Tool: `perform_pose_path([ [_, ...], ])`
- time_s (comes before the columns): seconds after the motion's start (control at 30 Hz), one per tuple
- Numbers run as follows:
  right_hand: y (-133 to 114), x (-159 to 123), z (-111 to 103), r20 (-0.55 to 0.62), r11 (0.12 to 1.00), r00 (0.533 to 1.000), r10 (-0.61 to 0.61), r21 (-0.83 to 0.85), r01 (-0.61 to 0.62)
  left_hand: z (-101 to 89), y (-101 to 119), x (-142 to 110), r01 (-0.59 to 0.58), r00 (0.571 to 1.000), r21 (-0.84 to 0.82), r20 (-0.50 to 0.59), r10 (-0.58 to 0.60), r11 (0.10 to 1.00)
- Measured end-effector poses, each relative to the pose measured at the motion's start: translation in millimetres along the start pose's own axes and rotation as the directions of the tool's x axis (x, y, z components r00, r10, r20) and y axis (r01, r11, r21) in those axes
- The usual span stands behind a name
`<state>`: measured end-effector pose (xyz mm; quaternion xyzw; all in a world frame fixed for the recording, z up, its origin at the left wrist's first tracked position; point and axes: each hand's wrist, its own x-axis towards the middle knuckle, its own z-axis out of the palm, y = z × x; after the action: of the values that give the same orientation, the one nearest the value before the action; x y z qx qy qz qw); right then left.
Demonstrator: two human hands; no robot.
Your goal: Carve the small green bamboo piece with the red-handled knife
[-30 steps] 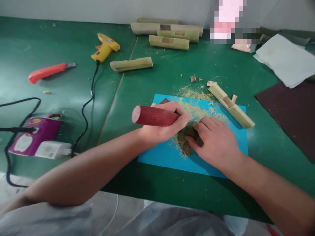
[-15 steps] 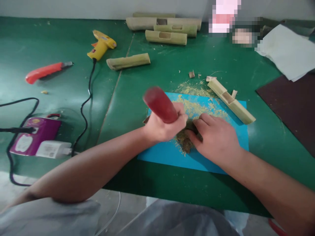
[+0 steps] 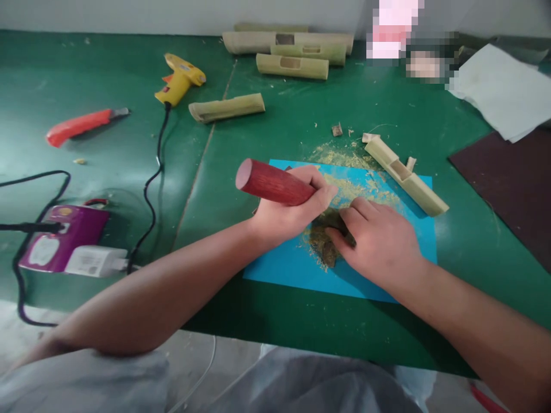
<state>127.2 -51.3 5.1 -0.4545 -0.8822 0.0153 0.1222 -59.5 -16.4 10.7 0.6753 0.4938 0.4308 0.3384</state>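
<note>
A thick dark-red wooden handle [image 3: 275,182] is wrapped in the fingers of my left hand [image 3: 286,215]. It slants up and to the left; the tool's working end is hidden by the hand. My right hand [image 3: 381,238] is closed over a greenish-brown piece of bamboo [image 3: 333,219], pressing it down on a blue sheet [image 3: 284,272]. The fingers cover most of that piece. Dark crumbs and a brown chunk [image 3: 330,254] lie just below it. Pale shavings [image 3: 357,189] are strewn over the sheet beyond my hands.
A notched bamboo length [image 3: 407,176] crosses the sheet's right edge. Farther back lie a bamboo piece [image 3: 227,108] and several notched tubes [image 3: 293,67]. To the left are a yellow glue gun [image 3: 178,80], a red utility knife [image 3: 81,127] and a purple power strip [image 3: 64,238] with cords.
The red handle has tipped lower toward the left, its end face now showing, as my left hand turned. My right hand stays in place on the bamboo piece.
</note>
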Motion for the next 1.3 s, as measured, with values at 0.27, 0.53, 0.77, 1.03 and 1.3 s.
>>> perform_pose_path([
  [0.27,-4.5,1.0,1.0,-0.028,0.999,0.999,-0.037,0.026,0.038,2.9,2.4,0.4,0.008,1.0,-0.053,0.023,-0.006,0.999],
  [0.53,-8.2,3.0,-0.8,0.043,0.999,0.999,0.017,0.033,-0.018,6.9,-2.1,5.4,0.034,0.996,-0.064,-0.075,-0.038,0.997],
  [0.77,-8.0,3.5,-0.5,0.037,0.999,0.999,0.019,0.037,-0.021,6.6,-1.0,6.2,-0.033,0.999,-0.023,0.034,0.033,0.999],
  [1.03,-6.9,2.5,1.3,0.006,0.999,1.0,0.024,0.04,-0.024,4.8,-3.8,5.1,-0.072,0.997,0.017,0.044,0.071,0.997],
  [1.3,-7.1,2.8,1.3,0.016,0.999,1.0,0.015,0.04,-0.016,1.4,-0.8,5.7,-0.131,0.984,0.007,0.126,0.129,0.991],
])
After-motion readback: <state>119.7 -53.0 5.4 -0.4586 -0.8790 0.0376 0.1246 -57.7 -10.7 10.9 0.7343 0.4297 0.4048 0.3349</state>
